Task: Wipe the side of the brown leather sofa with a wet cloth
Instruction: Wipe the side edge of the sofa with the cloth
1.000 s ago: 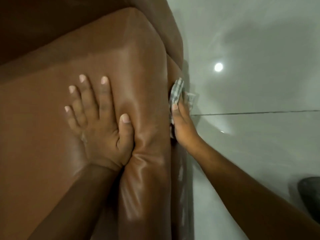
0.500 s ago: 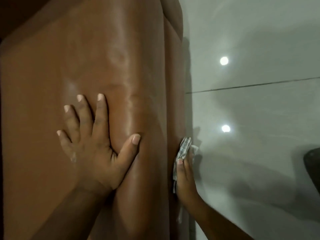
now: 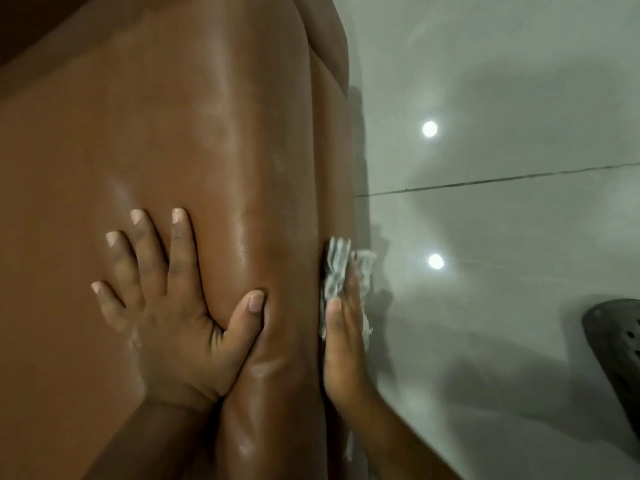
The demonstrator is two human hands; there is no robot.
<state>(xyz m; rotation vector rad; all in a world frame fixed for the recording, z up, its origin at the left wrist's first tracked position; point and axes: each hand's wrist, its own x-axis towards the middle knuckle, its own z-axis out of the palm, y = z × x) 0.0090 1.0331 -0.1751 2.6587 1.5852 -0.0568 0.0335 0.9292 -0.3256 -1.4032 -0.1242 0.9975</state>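
The brown leather sofa fills the left and middle of the view, its surface glossy and damp in streaks. My left hand lies flat on its top with fingers spread, thumb pressing into the padded edge. My right hand presses a checked grey-white cloth flat against the sofa's outer side, just below the edge. Most of the side panel is hidden by the steep viewing angle.
A glossy pale tiled floor lies to the right, with a dark grout line and two ceiling-light reflections. A dark perforated object, perhaps footwear, sits at the right edge.
The view has shifted along the sofa. My right hand with the cloth slid along the sofa's side towards me, then edged slightly forward again. My left hand stays flat on top.
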